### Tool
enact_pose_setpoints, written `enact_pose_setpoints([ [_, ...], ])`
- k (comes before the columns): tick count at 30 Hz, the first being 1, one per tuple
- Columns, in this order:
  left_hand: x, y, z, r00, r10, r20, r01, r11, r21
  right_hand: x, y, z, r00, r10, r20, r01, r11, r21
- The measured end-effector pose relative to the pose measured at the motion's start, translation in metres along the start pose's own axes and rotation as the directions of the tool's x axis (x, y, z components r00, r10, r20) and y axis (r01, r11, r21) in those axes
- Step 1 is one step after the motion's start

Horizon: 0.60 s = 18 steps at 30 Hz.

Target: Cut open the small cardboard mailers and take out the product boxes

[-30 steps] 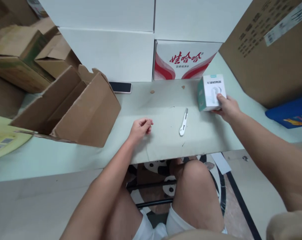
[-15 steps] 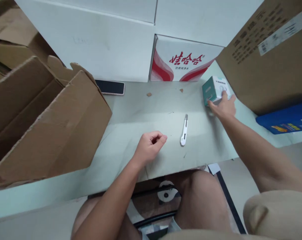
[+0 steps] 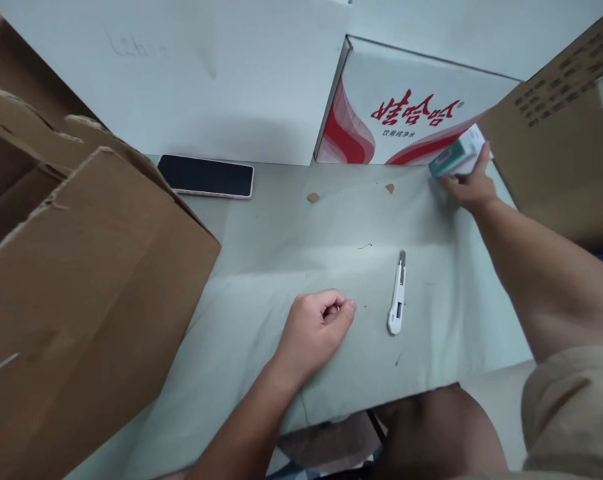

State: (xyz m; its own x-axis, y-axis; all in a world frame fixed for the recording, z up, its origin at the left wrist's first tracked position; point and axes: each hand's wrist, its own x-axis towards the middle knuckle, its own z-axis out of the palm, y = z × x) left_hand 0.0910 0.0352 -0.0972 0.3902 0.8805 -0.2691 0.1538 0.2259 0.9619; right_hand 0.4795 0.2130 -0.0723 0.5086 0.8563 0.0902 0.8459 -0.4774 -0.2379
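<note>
My right hand (image 3: pixel 474 183) grips a small white and green box (image 3: pixel 458 155) at the far right of the table, in front of the white and red carton (image 3: pixel 416 107). The box is tilted, and its lower corner is close to the tabletop; I cannot tell whether it touches. My left hand (image 3: pixel 316 330) rests on the pale green table covering (image 3: pixel 261 267), fingers curled in with nothing visible in them. Between the two hands lies a white utility knife (image 3: pixel 397 293), its metal tip pointing away from me.
An open brown cardboard box (image 3: pixel 116 280) takes up the left side. Beside it, a dark-screened phone (image 3: pixel 206 176) lies against a white panel (image 3: pixel 206 87). Two brown scraps, one a torn scrap (image 3: pixel 313 197), lie near the back. A large brown carton (image 3: pixel 566 147) stands at the right.
My right hand has tipped the small box and moved it back toward the white and red carton. My left hand keeps its curled shape. The camera view has come closer to the table.
</note>
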Motion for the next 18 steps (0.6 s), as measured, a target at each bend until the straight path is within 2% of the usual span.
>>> enact_pose_setpoints([
  [3,-0.001,0.002,0.0,1.0,0.021,-0.001,-0.021,0.999,-0.024,-0.016,-0.005,0.011,1.0,0.008,0.025,-0.01,0.998,0.069],
  [6,-0.006,0.005,0.0,0.998,0.055,-0.019,-0.056,0.998,-0.041,-0.042,-0.013,0.014,0.999,-0.046,0.029,0.043,0.993,0.108],
  [10,-0.019,0.008,-0.004,0.991,0.127,-0.042,-0.129,0.99,-0.051,-0.084,-0.041,-0.005,0.98,-0.185,0.08,0.169,0.97,0.172],
  [14,-0.036,0.01,-0.013,0.986,0.155,-0.059,-0.154,0.988,0.024,-0.129,-0.094,-0.037,0.914,-0.394,0.094,0.371,0.907,0.2],
  [18,-0.051,0.015,-0.024,0.991,0.119,-0.055,-0.101,0.964,0.246,-0.178,-0.181,-0.066,0.798,-0.602,0.025,0.521,0.709,0.475],
])
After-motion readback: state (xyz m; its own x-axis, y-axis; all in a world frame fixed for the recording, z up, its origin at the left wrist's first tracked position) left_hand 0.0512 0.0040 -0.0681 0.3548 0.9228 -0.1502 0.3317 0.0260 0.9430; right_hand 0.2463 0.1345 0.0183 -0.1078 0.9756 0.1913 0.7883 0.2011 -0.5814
